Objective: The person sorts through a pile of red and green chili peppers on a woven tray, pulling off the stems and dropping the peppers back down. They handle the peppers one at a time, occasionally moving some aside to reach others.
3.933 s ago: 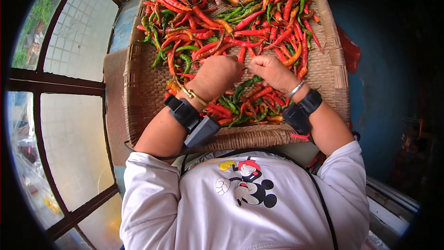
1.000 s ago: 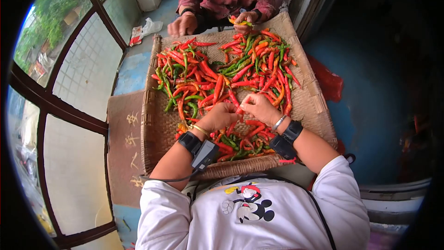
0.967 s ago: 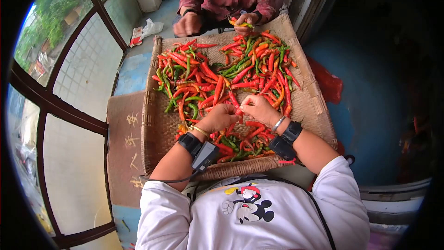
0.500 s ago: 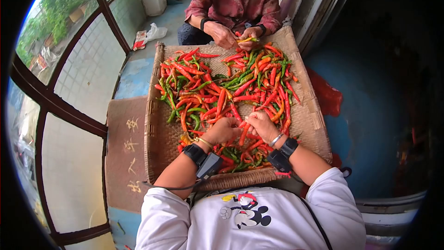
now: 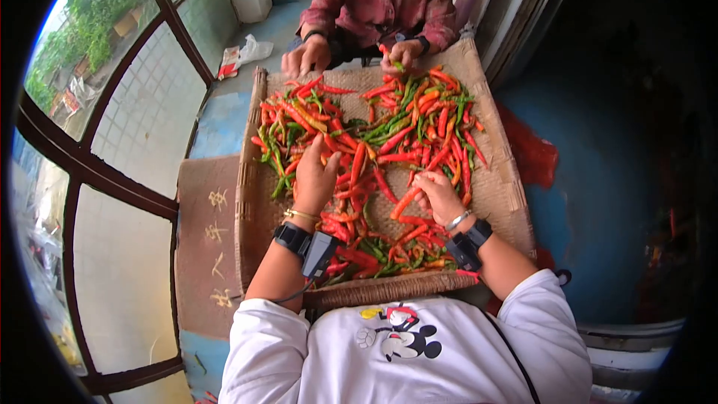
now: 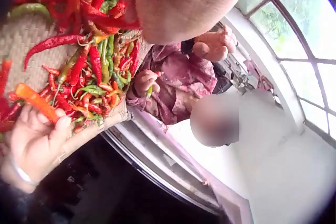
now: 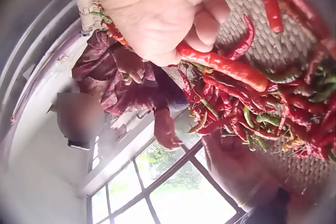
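My right hand point(image 5: 440, 196) pinches the stem end of a red chili pepper point(image 5: 405, 203), which hangs down to the left over the woven tray point(image 5: 490, 157). The right wrist view shows that chili point(image 7: 231, 68) whole and smooth, its end against the curled fingers point(image 7: 206, 27). My left hand point(image 5: 317, 176) is empty and reaches over the left chili pile point(image 5: 303, 116), fingers pointing away and thumb spread aside. In the left wrist view this hand point(image 6: 184, 3) is close above red chilies, its fingertips mostly hidden.
Across the tray sits a person in a red patterned shirt point(image 5: 389, 0), holding a chili in one hand. Another chili pile point(image 5: 430, 120) lies at the right, a smaller one point(image 5: 389, 251) at the near edge. Windows point(image 5: 127, 105) line the left; a red bag point(image 5: 532, 153) hangs right.
My hands, together over the tray's middle half a second ago, are apart: the left has moved forward and left, while the right keeps a red chili. The other person's hands have separated too.
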Available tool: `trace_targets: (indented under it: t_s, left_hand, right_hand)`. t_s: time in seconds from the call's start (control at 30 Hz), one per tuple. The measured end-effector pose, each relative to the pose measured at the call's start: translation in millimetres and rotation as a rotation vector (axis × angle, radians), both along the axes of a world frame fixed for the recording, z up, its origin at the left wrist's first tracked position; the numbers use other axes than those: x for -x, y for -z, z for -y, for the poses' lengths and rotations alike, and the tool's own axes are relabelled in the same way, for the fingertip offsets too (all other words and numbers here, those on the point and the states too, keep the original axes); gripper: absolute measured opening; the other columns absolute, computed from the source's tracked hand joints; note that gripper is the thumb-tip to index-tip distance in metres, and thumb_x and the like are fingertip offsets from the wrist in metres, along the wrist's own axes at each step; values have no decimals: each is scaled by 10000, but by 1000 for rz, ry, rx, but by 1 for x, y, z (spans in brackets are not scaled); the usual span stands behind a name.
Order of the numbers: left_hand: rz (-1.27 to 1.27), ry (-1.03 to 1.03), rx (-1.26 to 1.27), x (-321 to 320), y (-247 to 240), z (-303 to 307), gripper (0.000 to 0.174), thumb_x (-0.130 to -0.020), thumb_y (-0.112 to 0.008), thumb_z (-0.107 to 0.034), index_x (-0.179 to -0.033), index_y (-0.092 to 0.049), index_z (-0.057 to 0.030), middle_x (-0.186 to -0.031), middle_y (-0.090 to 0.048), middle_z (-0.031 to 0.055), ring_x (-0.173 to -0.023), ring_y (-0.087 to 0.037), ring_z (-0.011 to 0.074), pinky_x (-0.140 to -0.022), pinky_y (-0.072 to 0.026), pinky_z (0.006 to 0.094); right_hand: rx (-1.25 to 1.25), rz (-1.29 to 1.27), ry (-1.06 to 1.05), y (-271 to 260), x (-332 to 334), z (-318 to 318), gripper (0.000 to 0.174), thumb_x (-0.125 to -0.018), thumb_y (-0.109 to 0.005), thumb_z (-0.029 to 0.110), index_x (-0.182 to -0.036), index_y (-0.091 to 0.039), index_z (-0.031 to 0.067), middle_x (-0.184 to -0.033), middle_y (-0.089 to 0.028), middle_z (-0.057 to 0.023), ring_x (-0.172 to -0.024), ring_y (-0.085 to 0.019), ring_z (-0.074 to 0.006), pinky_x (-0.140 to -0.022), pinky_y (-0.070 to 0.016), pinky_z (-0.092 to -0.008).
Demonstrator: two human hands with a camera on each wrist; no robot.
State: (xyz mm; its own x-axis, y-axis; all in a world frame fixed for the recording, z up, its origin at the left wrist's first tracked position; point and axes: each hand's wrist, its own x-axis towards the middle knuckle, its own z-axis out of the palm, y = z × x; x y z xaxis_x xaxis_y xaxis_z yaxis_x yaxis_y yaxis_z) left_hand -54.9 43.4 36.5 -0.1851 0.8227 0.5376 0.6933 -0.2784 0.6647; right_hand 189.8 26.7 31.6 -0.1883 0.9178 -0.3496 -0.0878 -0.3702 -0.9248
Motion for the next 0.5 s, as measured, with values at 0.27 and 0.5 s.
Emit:
trace_targets:
  t_s: [0.27,0.5]
  left_hand:
    - [-38,780,373,-59,10,45,209,-774,-639,-185,-843,-574,1,-634,-567,122,-567,-541,195,-530,-425,317]
    - [-89,712,621,-42,23,38,141,-751,-595,-131,-807,-602,-1,-626,-582,129,-564,-574,204,-533,-439,324]
  right_hand:
    - [39,-77,-61,13,20,14,212,-863,-506,229,-775,-538,39,-582,-521,-21,-451,-475,-79,-406,-390,-217]
    - [0,-78,-32,17,23,17,166,-863,-509,207,-843,-536,44,-605,-535,-18,-477,-486,-82,-425,-402,-216]
